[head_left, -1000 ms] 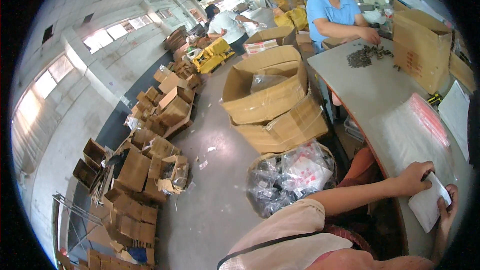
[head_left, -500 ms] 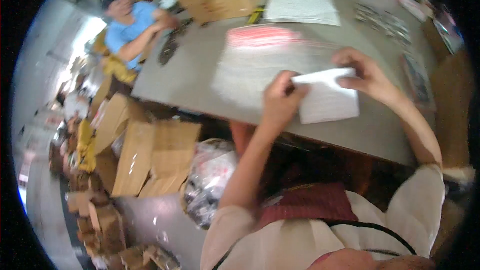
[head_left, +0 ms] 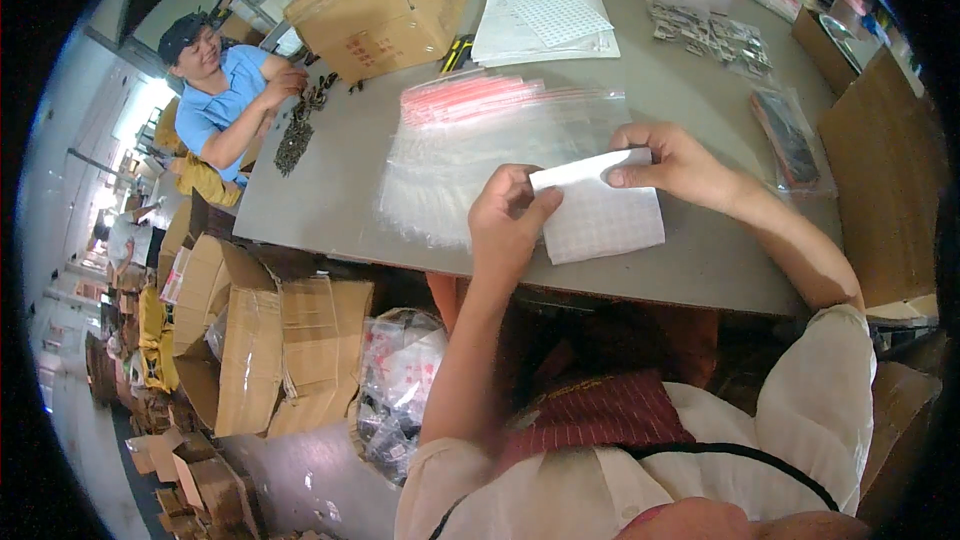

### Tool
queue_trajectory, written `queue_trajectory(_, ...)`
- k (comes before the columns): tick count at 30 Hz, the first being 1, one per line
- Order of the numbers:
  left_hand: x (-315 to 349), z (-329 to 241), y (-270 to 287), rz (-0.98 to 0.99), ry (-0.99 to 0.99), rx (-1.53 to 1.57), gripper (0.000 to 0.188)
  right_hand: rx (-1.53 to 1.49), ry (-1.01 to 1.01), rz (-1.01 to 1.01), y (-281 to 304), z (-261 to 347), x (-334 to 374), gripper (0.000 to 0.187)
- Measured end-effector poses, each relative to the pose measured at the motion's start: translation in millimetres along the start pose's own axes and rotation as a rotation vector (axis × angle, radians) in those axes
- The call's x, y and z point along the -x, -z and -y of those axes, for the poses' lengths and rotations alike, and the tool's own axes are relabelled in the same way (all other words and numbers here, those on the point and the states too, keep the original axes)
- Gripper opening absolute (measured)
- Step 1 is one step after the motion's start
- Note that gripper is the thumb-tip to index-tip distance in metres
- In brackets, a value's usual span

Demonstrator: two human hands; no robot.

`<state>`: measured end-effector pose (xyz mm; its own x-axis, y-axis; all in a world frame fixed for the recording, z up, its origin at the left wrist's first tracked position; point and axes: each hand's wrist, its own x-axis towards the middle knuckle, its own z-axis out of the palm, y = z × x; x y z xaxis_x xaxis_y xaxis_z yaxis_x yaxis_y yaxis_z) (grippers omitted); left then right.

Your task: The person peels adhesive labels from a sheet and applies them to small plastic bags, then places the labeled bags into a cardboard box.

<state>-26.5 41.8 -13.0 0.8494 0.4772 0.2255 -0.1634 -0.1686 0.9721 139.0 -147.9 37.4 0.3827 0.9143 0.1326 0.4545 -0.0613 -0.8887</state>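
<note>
My left hand [head_left: 508, 217] pinches the left edge of a white sheet of small stickers [head_left: 603, 212]. My right hand [head_left: 672, 162] grips the same sheet at its upper right, folding its top strip over. The sheet hangs just above the near edge of a grey table [head_left: 400, 70]. Directly behind it lies a stack of clear zip bags with red strips [head_left: 480, 140].
A person in a blue shirt and cap [head_left: 225, 90] sorts dark small parts [head_left: 297, 130] at the table's left end. Cardboard boxes [head_left: 375, 5], white sheets [head_left: 545, 15], packets [head_left: 710, 35] and a dark phone-like item [head_left: 787, 135] sit on the table. Open cartons [head_left: 250, 340] and a plastic bag [head_left: 400, 380] stand below.
The view swung from the floor and cartons back to the table. Both hands now hold the white sheet closer to me, the right hand bending its top edge.
</note>
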Motion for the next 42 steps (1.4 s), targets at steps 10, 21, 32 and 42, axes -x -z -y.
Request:
queue_trajectory(10,0,-8,-3,0.069,0.073,-0.008,0.018,0.068,0.191,-0.102,-7,-1,0,0.021)
queue_trajectory(21,-2,-15,-5,0.176,0.0,0.005,0.029,0.089,0.153,-0.199,-14,-8,4,0.016)
queue_trajectory(32,5,-11,1,0.088,0.059,0.17,0.017,-0.067,0.101,-0.122,-20,-2,8,0.011)
queue_trajectory(42,5,-4,3,-0.037,0.057,-0.085,0.012,0.068,0.039,-0.076,-1,-4,-1,0.017)
